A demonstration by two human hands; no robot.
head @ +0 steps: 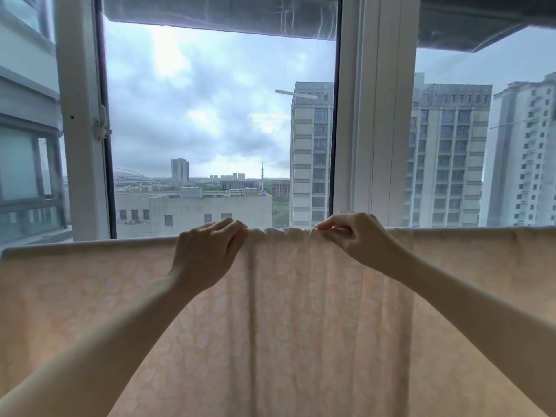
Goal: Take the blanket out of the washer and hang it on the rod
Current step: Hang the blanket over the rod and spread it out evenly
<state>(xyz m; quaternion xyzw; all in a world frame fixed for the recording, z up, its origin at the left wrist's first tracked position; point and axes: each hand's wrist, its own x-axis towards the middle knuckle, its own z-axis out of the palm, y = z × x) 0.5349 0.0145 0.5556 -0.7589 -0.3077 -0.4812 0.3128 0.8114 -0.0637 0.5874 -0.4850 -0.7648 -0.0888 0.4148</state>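
Noted the blanket [285, 311] already draped over the rod, itself hidden beneath the top fold, spanning the view before the window [222, 130], with a bunched stretch at mid-rod between the left hand [207, 254], curled over the fold, and the right hand [358, 236], pinching the gathered cloth between thumb and fingers. Recommend, as judgement, drawing both grips apart along the rod to flatten the gathers, with the fold kept on top and the drops even. Found no brand, label or legible writing.

Blocked below, open above
The lower span is curtained off by the blanket [285, 326]; beyond it, reach is stopped by the window [358, 115].
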